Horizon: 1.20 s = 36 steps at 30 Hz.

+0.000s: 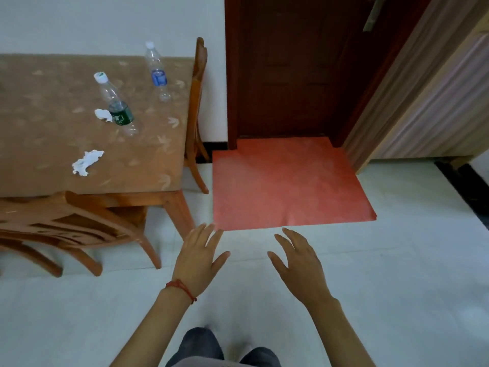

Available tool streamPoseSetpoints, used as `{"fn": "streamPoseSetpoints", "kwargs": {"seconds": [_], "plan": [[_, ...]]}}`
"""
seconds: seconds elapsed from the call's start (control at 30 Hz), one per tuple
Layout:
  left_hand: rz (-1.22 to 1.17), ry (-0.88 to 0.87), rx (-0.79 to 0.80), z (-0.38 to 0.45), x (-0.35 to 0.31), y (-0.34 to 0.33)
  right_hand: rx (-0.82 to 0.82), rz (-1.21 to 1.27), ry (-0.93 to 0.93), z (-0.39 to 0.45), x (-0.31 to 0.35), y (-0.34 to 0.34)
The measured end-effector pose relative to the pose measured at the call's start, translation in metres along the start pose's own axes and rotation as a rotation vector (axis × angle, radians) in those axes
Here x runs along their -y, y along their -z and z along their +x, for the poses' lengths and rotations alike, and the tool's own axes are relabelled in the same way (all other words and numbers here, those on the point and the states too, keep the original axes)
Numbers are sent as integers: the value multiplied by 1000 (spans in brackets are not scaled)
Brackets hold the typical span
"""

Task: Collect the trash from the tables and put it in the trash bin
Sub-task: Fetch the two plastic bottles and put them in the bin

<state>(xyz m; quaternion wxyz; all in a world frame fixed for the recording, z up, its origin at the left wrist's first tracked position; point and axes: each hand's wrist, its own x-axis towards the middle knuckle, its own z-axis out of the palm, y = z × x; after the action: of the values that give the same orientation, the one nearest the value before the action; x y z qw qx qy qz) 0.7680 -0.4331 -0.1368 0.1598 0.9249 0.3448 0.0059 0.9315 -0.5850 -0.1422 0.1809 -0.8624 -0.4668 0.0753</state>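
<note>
Tan, leaf-patterned cloth covered the wooden table (79, 181) at the left of the head view, where four pieces of trash lay on the surface. A clear plastic bottle with a green label (116, 105) stood near the middle of the visible cloth, its white cap tilted toward the far left. Touching its label on the left was a small crumpled white tissue (104, 115). A larger crumpled tissue (86, 162) lay closer to the table's near edge, well apart from both. A second clear bottle, with a blue label (158, 72), stood near the far right corner of the table.

The person's left hand (197, 256) and right hand (301, 268) were held out over the pale tiled floor (397, 287), palms down, fingers spread and loose, gripping nothing. A red string bracelet (182, 288) circled the left wrist. Both hands were off the table, beyond its near right corner.

One wooden chair (66, 229) was tucked under the table's near edge; another chair (197, 102) stood against its right edge. A red mat (285, 186) lay on the floor before a dark wooden door (296, 67).
</note>
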Motion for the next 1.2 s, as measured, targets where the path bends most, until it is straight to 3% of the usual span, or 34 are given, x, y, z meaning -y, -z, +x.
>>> {"fn": "streamPoseSetpoints", "kwargs": {"seconds": [0.93, 1.2], "plan": [[-13, 39, -95, 250, 122, 59, 37, 14, 130, 296, 54, -17], [-73, 175, -132, 328, 125, 59, 129, 38, 220, 399, 29, -21]]}}
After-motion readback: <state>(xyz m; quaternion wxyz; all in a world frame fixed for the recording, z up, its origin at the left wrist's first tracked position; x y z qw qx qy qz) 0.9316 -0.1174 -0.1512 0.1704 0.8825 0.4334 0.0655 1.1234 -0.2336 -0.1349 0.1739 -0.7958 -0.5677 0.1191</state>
